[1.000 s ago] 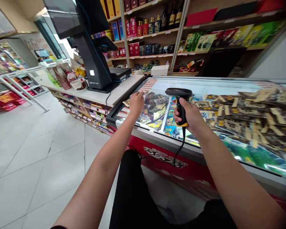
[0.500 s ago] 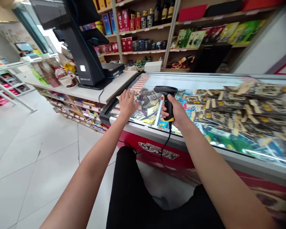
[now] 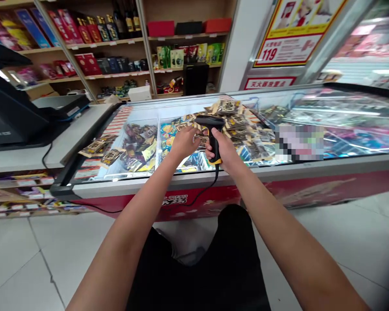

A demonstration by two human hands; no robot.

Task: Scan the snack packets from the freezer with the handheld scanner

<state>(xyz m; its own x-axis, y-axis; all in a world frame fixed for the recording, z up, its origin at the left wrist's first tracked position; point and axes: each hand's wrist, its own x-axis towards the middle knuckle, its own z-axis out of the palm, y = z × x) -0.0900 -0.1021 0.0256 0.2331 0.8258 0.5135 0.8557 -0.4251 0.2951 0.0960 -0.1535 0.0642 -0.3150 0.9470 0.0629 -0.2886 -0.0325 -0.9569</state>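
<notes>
In my right hand [image 3: 225, 149] is a black and yellow barcode scanner [image 3: 215, 144], held upright by its handle with its head pointing left. A black cord runs down from its base. My left hand [image 3: 185, 143] is just left of the scanner, fingers bent and thumb apart, close to the near side of a pile of brown snack packets [image 3: 236, 125]. I see nothing held in it. The pile spreads over the top of a chest freezer [image 3: 142, 186]. A few similar packets [image 3: 112, 156] lie at the freezer's left end.
Behind the freezer are shelves [image 3: 116, 42] of bottles, boxes and bags. On the left, a counter [image 3: 26, 157] carries a dark checkout machine [image 3: 9, 112]. The scanner cord [image 3: 97, 209] hangs across the freezer's red front. A fire sign [image 3: 285, 34] is at the back right.
My view has swung to the right. My left hand has moved from the freezer's left end to beside the scanner and the packet pile. The scanner stays in my right hand.
</notes>
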